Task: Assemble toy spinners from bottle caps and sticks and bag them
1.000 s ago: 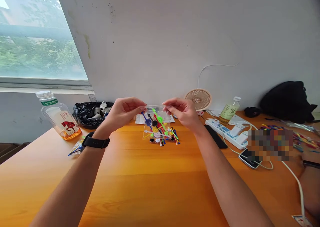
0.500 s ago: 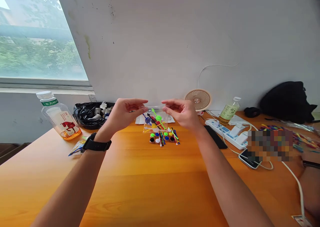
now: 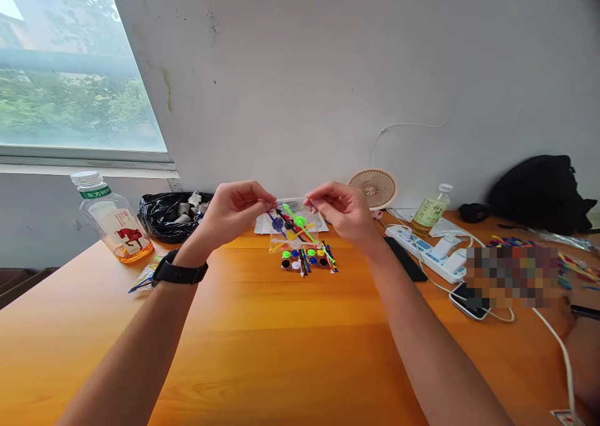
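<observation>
A clear plastic bag hangs upright above the table, pinched at its top edge by both hands. My left hand grips the upper left corner, thumb against fingertips. At the upper right corner my right hand holds it the same way. Through the plastic show coloured plastic arrows with round hubs, among them a bright green arrow and a blue one. Below and behind the bag, small round coloured pieces and a bunch of thin coloured arrows lie on the table. A black watch is on my left wrist.
At left stand a large bottle, a snack packet and a black plastic bag. Right of my arms are a round fan, a power strip, a smaller bottle, a phone and cables. Another person's arm shows at far right.
My fingertips have closed from a looser hold into a tighter pinch on the bag's upper corners. The bag stays in nearly the same place.
</observation>
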